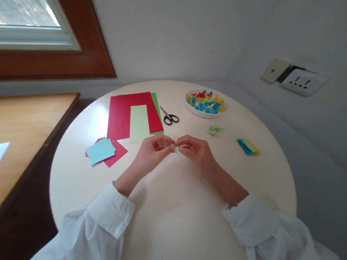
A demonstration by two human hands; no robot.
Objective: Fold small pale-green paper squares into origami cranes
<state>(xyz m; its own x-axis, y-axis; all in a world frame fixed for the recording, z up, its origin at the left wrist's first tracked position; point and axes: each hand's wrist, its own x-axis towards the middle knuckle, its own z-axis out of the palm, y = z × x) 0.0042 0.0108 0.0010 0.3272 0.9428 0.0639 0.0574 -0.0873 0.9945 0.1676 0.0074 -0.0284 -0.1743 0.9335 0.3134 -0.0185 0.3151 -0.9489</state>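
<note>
Between my two hands, above the middle of the round table, is a small light green folded paper piece. My left hand pinches it from the left, thumb and fingers closed on its edge. From the other side my right hand grips the same piece between thumb and fingertips. Fingers cover much of it, so its exact shape is hard to make out. Right of my right hand lies a little heap of light green folded paper pieces. Black-handled scissors rest just beyond my hands.
A white dish of colourful folded paper stands at the back right. Red sheets with a pale green strip lie back left, light blue squares nearer. Small paper strips lie right on the white table.
</note>
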